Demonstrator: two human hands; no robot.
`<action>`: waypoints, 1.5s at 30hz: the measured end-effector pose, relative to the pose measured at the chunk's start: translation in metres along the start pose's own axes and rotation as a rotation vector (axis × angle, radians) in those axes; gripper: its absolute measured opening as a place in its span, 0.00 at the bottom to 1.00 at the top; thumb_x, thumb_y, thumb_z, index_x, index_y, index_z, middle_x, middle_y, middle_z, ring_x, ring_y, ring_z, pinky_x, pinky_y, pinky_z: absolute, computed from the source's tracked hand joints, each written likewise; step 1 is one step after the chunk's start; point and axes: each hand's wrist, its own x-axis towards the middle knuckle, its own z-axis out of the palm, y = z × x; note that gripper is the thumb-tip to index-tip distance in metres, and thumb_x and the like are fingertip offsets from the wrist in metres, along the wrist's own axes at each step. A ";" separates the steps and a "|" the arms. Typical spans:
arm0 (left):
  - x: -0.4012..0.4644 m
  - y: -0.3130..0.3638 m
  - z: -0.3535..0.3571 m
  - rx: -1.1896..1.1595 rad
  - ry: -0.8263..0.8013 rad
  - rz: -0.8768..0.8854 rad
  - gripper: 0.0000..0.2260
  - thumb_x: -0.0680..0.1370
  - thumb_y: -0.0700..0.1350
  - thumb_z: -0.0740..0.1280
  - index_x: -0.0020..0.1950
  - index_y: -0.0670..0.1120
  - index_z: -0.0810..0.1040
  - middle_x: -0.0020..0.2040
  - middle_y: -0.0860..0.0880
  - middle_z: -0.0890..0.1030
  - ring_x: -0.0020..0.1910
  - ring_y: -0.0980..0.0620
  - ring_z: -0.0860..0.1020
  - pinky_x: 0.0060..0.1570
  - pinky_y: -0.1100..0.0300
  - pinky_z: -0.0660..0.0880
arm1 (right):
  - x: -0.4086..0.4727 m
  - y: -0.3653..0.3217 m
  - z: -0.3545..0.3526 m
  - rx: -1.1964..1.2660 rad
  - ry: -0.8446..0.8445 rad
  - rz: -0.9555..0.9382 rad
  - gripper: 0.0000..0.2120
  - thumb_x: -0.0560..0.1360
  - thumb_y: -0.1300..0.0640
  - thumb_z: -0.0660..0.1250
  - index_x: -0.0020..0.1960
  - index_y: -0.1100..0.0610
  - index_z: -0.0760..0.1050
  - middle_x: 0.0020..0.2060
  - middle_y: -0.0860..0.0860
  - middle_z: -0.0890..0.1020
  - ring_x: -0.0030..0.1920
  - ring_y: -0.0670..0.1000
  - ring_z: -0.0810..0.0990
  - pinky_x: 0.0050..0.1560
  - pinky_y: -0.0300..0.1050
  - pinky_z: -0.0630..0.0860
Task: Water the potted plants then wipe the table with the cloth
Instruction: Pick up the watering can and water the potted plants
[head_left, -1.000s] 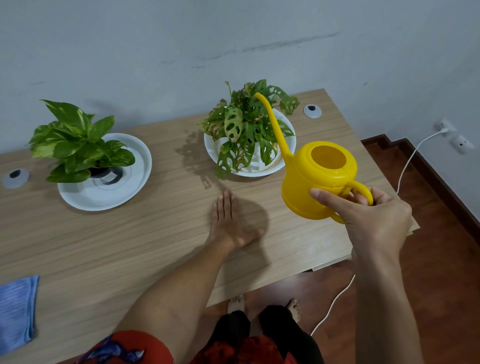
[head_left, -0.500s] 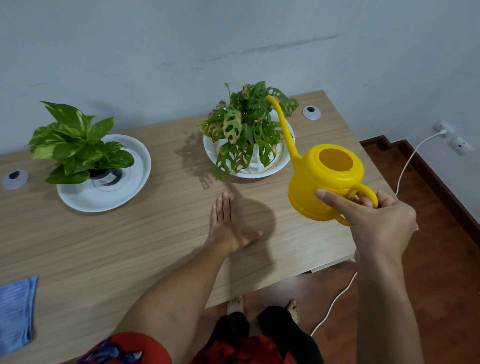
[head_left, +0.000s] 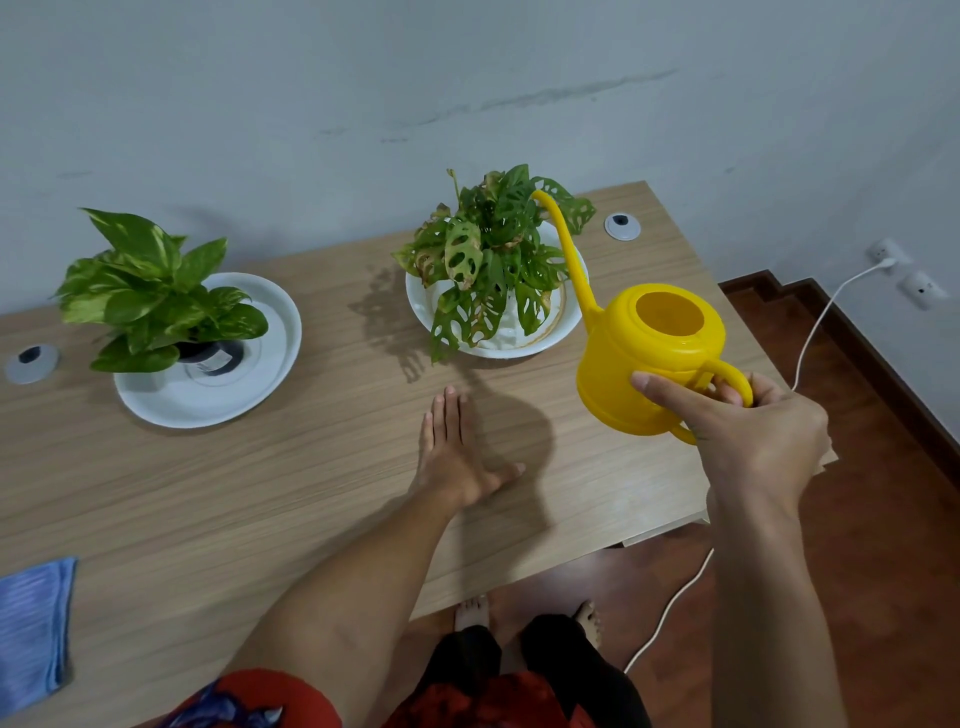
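Note:
My right hand (head_left: 748, 436) grips the handle of a yellow watering can (head_left: 639, 358), held above the table's right part. Its long spout reaches up and left into the leaves of the holey-leaved plant (head_left: 493, 260), which stands in a white dish (head_left: 563, 325). My left hand (head_left: 457, 457) lies flat on the wooden table (head_left: 260, 493), fingers together, holding nothing. A second plant with broad green-yellow leaves (head_left: 150, 296) sits in a dark pot on a white plate (head_left: 265, 374) at the left. A blue cloth (head_left: 31, 629) lies at the table's near left edge.
Two grey cable grommets (head_left: 32, 361) (head_left: 622, 226) sit in the tabletop near the wall. A white cable (head_left: 810, 332) runs from a wall socket (head_left: 885, 254) down to the floor on the right. My feet show under the table's front edge.
My right hand has carried the watering can a little to the right and back from the plant, its spout tip now at the foliage's right side. My left hand has stayed flat.

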 end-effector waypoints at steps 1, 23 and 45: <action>0.000 0.000 0.000 0.000 -0.002 0.001 0.62 0.67 0.81 0.55 0.79 0.42 0.28 0.77 0.45 0.23 0.76 0.49 0.23 0.76 0.49 0.29 | 0.000 -0.001 0.000 -0.006 0.001 -0.006 0.32 0.47 0.37 0.85 0.36 0.60 0.78 0.30 0.49 0.79 0.35 0.51 0.79 0.42 0.62 0.83; 0.003 0.002 -0.003 0.064 -0.046 -0.016 0.59 0.71 0.78 0.57 0.79 0.41 0.27 0.77 0.43 0.22 0.76 0.46 0.23 0.77 0.48 0.30 | 0.014 -0.022 0.019 -0.004 -0.038 -0.065 0.26 0.51 0.40 0.86 0.34 0.54 0.77 0.32 0.49 0.82 0.37 0.49 0.82 0.44 0.60 0.84; -0.043 -0.037 0.012 -0.033 0.173 0.028 0.55 0.74 0.76 0.58 0.82 0.40 0.39 0.82 0.41 0.34 0.81 0.46 0.33 0.79 0.52 0.36 | -0.019 -0.009 0.031 0.208 -0.140 -0.114 0.28 0.52 0.52 0.88 0.27 0.50 0.67 0.26 0.44 0.71 0.35 0.49 0.74 0.43 0.58 0.83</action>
